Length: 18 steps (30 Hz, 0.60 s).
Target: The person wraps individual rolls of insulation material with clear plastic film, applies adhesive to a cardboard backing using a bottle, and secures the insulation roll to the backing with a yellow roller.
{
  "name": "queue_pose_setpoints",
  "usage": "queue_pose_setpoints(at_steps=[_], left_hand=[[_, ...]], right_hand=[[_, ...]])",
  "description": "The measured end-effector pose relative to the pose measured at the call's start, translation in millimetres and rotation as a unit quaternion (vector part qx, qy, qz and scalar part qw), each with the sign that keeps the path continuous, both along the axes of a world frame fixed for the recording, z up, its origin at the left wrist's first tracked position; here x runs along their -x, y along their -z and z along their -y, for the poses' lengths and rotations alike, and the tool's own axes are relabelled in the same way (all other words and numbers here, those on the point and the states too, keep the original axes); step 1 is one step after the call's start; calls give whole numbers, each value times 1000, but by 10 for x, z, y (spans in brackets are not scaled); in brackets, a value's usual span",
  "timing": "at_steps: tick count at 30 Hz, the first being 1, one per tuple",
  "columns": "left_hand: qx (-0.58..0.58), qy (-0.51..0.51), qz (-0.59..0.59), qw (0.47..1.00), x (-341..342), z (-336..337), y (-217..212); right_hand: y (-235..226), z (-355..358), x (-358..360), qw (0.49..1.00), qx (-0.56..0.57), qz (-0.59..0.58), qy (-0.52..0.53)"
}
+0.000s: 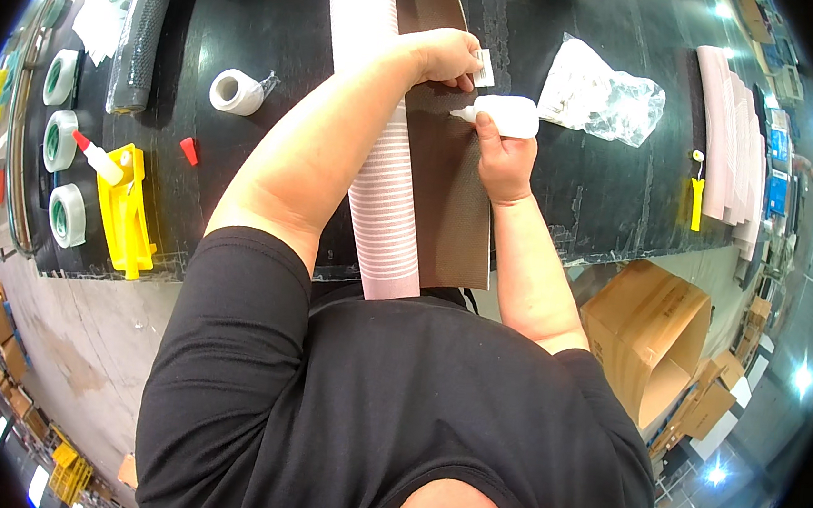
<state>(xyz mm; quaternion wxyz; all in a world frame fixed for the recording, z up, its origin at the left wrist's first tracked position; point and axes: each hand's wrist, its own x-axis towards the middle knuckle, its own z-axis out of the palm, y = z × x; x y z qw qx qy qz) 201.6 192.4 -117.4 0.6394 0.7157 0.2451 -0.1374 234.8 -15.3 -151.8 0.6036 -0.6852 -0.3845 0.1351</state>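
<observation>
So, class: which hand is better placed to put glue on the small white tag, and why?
The right hand: it grips the white glue bottle with the nozzle aimed at the small white tag. The left hand is busy pinching that tag on the brown sheet.

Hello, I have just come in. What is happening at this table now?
A person works at a black table. The right hand holds a white glue bottle, nozzle pointing left over a brown sheet. The left hand pinches a small white tag on that sheet. A pink roll lies beside it.
</observation>
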Motion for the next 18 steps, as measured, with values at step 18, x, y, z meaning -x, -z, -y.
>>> queue_pose_setpoints(at_steps=[18], left_hand=[[-1,2,-10,1000,2,16,-62]], right_hand=[[-68,-33,35,999,-14,28,-7]])
